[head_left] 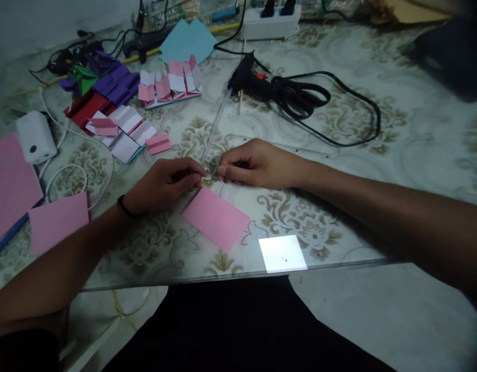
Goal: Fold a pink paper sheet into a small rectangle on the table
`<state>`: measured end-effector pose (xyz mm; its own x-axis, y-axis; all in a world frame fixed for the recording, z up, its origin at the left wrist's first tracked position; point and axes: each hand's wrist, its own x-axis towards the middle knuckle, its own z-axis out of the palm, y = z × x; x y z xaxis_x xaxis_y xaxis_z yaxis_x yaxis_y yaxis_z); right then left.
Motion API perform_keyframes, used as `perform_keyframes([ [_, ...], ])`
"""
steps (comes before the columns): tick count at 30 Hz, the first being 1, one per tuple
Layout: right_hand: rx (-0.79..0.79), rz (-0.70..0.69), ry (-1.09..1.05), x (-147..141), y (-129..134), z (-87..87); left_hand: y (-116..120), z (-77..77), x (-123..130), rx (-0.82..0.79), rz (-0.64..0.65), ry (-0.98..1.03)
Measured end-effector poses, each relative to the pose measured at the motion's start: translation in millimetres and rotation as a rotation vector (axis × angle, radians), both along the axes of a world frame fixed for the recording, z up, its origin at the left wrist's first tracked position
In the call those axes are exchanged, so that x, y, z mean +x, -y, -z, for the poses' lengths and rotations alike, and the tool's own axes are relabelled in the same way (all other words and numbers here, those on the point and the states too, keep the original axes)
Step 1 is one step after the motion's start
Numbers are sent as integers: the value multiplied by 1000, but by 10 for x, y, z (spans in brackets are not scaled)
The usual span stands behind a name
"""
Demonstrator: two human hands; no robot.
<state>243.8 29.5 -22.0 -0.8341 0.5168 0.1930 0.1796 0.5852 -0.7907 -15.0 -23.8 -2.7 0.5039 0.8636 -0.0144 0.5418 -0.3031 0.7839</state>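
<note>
A pink paper rectangle [216,218] lies flat and slanted near the table's front edge. Just above its upper corner, my left hand [166,182] has thumb and forefinger pinched together; whether they touch the paper I cannot tell. A short gap to the right, my right hand [256,164] is closed in a similar pinch, its fingertips pointing at the left ones. Whatever is between the fingertips of either hand, if anything, is too small to make out. Behind the hands a black glue gun [248,77] rests with a clear glue stick [218,121] by its front end.
Folded pink-and-white paper pieces [170,82] and purple ones [116,82] lie back left. A white adapter [35,137] with a looping cable, pink sheets [9,186] and a small pink card [60,223] are at left. A power strip [271,23] stands at the back.
</note>
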Motion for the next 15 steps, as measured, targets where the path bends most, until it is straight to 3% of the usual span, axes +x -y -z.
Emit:
perform_keyframes([
  [15, -9, -1, 3, 6, 11, -17, 3, -6, 6, -9, -2, 7],
])
